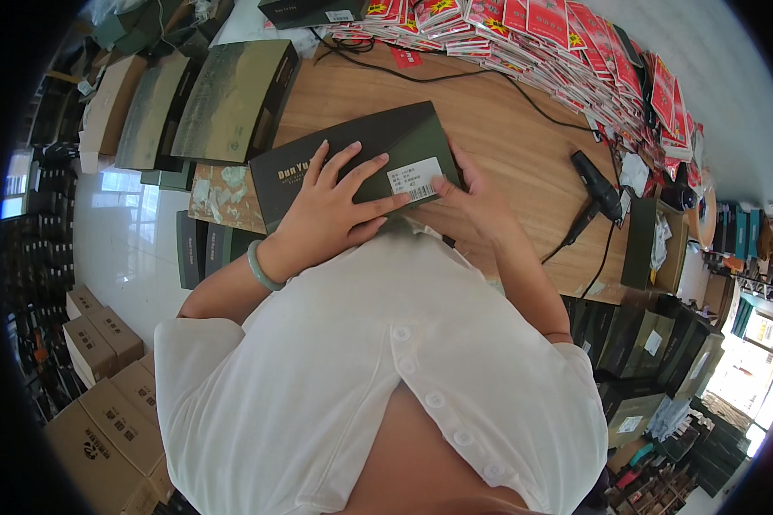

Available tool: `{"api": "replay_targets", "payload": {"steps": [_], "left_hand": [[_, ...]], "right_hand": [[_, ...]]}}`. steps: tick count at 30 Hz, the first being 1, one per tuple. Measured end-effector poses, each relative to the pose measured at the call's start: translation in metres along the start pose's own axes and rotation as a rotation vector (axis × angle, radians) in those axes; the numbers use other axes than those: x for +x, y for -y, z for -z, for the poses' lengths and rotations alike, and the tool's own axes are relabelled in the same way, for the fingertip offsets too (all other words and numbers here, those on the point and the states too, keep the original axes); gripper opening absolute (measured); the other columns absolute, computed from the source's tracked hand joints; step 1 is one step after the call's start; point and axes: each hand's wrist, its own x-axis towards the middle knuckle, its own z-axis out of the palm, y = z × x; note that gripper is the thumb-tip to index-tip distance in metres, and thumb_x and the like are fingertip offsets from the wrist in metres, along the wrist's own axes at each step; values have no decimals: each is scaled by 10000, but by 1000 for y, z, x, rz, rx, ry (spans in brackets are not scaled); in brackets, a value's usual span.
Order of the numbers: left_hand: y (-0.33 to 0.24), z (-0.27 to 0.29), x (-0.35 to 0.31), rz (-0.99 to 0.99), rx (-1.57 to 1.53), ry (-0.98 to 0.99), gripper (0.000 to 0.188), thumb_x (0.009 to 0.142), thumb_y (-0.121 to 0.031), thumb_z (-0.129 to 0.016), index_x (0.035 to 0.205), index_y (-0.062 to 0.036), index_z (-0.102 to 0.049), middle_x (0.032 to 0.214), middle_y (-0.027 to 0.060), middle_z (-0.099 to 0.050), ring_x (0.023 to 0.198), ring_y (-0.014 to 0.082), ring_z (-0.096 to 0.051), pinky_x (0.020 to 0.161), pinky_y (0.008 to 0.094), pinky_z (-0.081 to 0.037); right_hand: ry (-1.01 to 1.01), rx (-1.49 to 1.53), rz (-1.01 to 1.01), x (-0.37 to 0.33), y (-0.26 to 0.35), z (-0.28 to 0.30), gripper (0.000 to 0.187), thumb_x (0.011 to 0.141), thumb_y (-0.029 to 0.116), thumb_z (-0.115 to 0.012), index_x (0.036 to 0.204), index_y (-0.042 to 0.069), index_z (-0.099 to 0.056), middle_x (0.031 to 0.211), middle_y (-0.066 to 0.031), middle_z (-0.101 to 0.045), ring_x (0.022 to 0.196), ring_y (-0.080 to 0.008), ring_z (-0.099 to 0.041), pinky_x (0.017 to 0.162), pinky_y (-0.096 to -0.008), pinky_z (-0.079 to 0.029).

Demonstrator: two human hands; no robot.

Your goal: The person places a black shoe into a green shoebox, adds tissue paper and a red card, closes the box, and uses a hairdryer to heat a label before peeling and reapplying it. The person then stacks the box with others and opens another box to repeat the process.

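A dark green shoebox [361,142] stands on the wooden table close to my body, slightly slanted, its printed side facing me. My left hand [331,202] lies across that side with its fingers spread flat, and a pale green bangle is on the wrist. Around the right end is my right hand [468,193], its thumb pressed at the edge of a white barcode label [414,178] and its fingers behind the end. The box's far side and whatever is inside are hidden.
Green boxes [236,99] stand at the table's left. A black hair dryer [597,189] with a cord lies at right. Piled red packets [558,51] line the far edge. An open box [653,245] sits at the right corner; brown cartons [112,429] are stacked lower left.
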Motion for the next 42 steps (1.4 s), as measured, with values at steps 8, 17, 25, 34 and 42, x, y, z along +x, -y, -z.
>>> {"api": "replay_targets", "payload": {"steps": [8, 17, 25, 34, 42], "left_hand": [[-5, 1, 0, 12, -31, -52, 441, 791, -222, -711, 1203, -378, -684, 1437, 84, -454, 1312, 372, -421, 1134, 596, -264], [45, -9, -62, 779, -443, -877, 409, 992, -223, -533, 1344, -14, -547, 1293, 166, -566, 1143, 246, -568, 988, 335, -439], [-37, -34, -94, 1168, -1822, -919, 543, 1014, -496, -448, 1335, -67, -539, 1224, 61, -633, 1087, 157, -618, 947, 312, -503], [-83, -95, -149, 1247, -2067, -849, 457, 1024, -389, -462, 1326, -52, -530, 1223, 99, -626, 1055, 212, -644, 880, 364, -563], [-85, -132, -165, 1167, -1949, -939, 492, 1056, -380, -402, 1398, -29, -442, 1312, 91, -564, 1123, 182, -592, 970, 326, -502]], "right_hand": [[39, 49, 85, 3, -12, -6, 905, 856, 97, -726, 1564, 57, -164, 1485, -134, -409, 1338, -219, -423, 1086, -344, -367], [-95, 457, -225, 43, 5, 37, 806, 1004, 585, -389, 1544, 18, -197, 1551, -164, -321, 1388, -288, -379, 1149, -384, -282], [261, 304, -143, -10, -64, 28, 678, 1033, 561, -277, 1465, 45, -361, 1477, -132, -431, 1329, -274, -460, 1093, -432, -381], [325, 428, -660, -27, -28, 34, 959, 874, 803, -362, 1521, 96, -313, 1533, -138, -370, 1407, -323, -338, 1123, -532, -292], [38, 563, -611, -46, -32, -5, 820, 912, 720, -428, 1423, 79, -451, 1406, -119, -504, 1262, -297, -480, 1085, -454, -376]]}}
